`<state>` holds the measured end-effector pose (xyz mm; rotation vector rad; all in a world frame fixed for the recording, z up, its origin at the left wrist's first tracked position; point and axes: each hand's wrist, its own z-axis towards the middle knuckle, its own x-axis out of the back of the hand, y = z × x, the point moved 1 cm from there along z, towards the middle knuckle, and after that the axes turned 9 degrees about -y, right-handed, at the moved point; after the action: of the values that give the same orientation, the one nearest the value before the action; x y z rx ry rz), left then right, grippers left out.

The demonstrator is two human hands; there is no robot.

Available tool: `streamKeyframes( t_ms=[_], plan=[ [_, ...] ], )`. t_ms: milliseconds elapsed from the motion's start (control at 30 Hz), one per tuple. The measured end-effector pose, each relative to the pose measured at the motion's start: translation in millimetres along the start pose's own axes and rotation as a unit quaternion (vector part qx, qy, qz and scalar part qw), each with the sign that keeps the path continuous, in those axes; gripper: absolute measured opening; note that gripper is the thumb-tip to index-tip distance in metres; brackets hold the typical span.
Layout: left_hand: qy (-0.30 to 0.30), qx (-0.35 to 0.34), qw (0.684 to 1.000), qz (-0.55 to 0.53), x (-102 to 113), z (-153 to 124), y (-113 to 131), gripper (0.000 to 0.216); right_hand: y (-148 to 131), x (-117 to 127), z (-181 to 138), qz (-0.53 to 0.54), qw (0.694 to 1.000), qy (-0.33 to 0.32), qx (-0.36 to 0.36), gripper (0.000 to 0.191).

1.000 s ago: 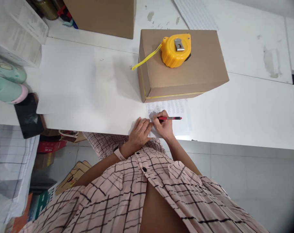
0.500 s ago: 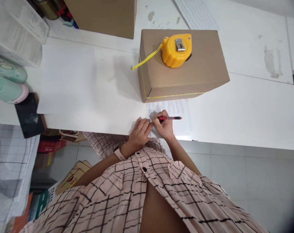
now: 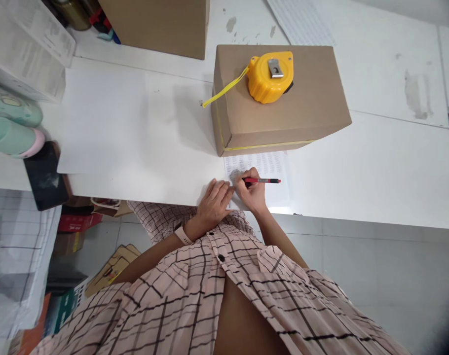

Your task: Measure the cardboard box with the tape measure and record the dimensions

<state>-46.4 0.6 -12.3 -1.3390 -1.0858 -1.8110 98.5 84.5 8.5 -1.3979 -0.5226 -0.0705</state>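
Note:
My right hand (image 3: pixel 250 193) grips a red pen (image 3: pixel 263 181) with its tip on a printed sheet of paper (image 3: pixel 272 165) near the white table's front edge. My left hand (image 3: pixel 214 201) lies flat beside it, fingers stretched out, pressing the sheet's left edge. Just behind the sheet stands a brown cardboard box (image 3: pixel 306 108) with yellow tape round it. A yellow tape measure (image 3: pixel 269 78) lies on top of the box, its strap hanging over the left side.
A second cardboard box (image 3: pixel 158 24) stands at the back. Mint-green bottles (image 3: pixel 10 125) and a black object (image 3: pixel 43 175) are at the left edge, with white cartons (image 3: pixel 24 54) behind. Another printed sheet (image 3: pixel 302 22) lies at the back. Boxes and bags clutter the floor at the left.
The pen has shifted very slightly to the right on the sheet. Both hands stay in the same place.

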Motion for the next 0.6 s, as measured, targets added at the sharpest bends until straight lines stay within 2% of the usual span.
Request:
streamKeyframes(
  t_ms=[100,200,267,367,400,467,533,600],
  plan=[
    [-0.005,0.002,1.000,0.000,0,0,-1,0.068,1,-2,-2,0.008,1.000,0.014,0.003,0.021],
    [-0.012,0.004,1.000,-0.010,0,1,-1,0.065,2,5,-7,0.022,0.995,0.092,-0.006,0.020],
    [-0.005,0.005,1.000,-0.028,1,1,0,0.061,5,21,-11,0.005,0.988,0.154,-0.021,0.016],
    [-0.002,0.002,0.995,-0.103,10,0,-2,0.056,18,64,-14,-0.088,0.970,0.222,-0.046,0.019],
    [0.000,0.002,0.990,-0.139,17,1,-5,0.055,25,82,-15,-0.140,0.959,0.240,-0.051,0.022],
    [0.024,0.012,0.980,-0.198,37,4,-16,0.051,40,118,-15,-0.265,0.934,0.232,-0.056,0.026],
    [0.082,0.035,0.973,-0.212,67,14,-32,0.045,57,146,-14,-0.363,0.908,0.194,-0.078,0.033],
    [0.153,0.053,0.969,-0.187,102,32,-51,0.044,72,163,-13,-0.420,0.890,0.151,-0.098,0.041]
  ],
)
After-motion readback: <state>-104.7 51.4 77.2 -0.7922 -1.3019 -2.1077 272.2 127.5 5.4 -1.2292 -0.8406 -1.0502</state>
